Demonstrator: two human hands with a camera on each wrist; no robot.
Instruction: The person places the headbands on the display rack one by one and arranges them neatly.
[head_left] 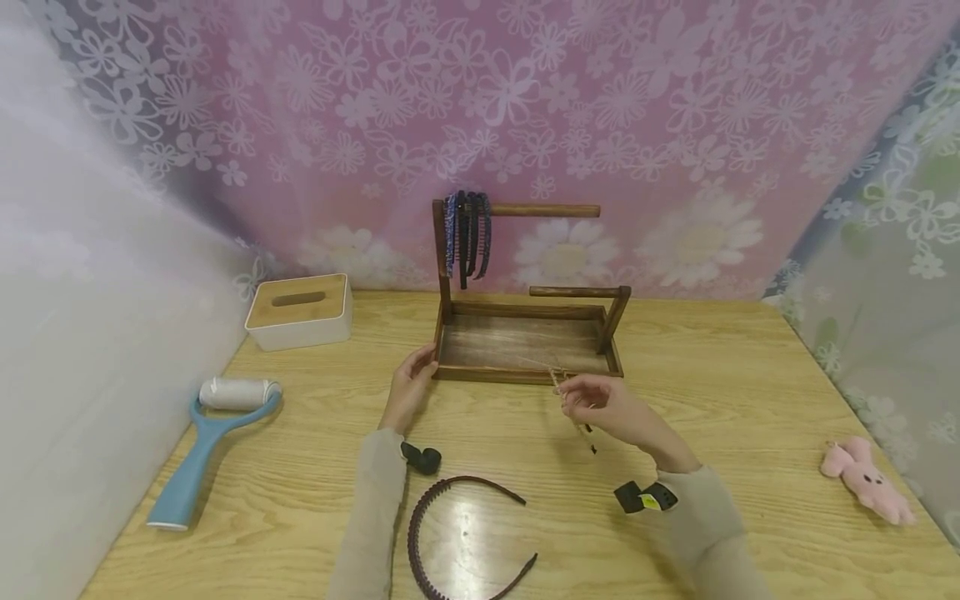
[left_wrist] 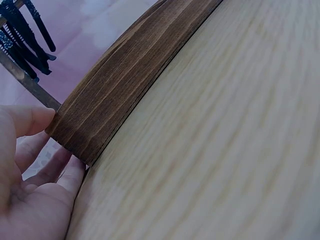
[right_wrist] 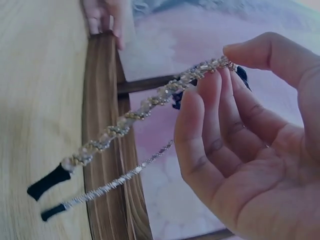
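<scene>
One beaded headband [right_wrist: 143, 109] is pinched between thumb and fingertips of the right hand [head_left: 607, 408], at the near edge of the stand [head_left: 487, 375], right of its middle, black ends pointing to the near side. The left hand [head_left: 407, 390] grips the stand's near left corner, thumb on the rim, fingers against the end wall. Several dark headbands [head_left: 462, 242] hang at the left of the upper bar [head_left: 547, 211]. A brown headband [head_left: 413, 533] lies nearer on the table [head_left: 712, 383]. Outlying items: tissue box [head_left: 303, 335] far left, lint roller [head_left: 191, 479] left, pink toy [head_left: 873, 487] right. Recommended handling: pinch lightly to spare the beads, turn the ends clear of rim and bar, and brace the stand with the left hand. Not verified: fingers mask the join of the beaded arms in the right wrist view; contact with the stand cannot be confirmed; the dark headbands overlap, preventing a count; the brown headband is cut off at the bottom.
</scene>
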